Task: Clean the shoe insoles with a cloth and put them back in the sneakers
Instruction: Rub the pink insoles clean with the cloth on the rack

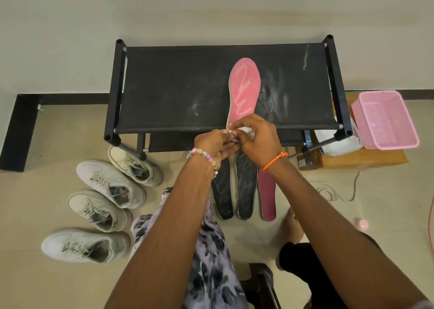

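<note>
A pink insole (244,90) with white chalky streaks lies lengthwise on the black fabric shoe rack (178,90), its heel over the front edge. My left hand (215,144) holds that heel end from below, thumb on top. My right hand (257,136) grips a small white cloth (246,130) and presses it on the heel. On the floor below lie two black insoles (223,191) (246,186) and a dark pink insole (267,196). Several white sneakers (110,184) stand on the floor at the left.
A pink plastic basket (385,118) sits at the right on a cardboard box (352,158), with a white bag beside it. A white cable (333,191) lies on the floor at the right. My legs and a bare foot (293,229) are below.
</note>
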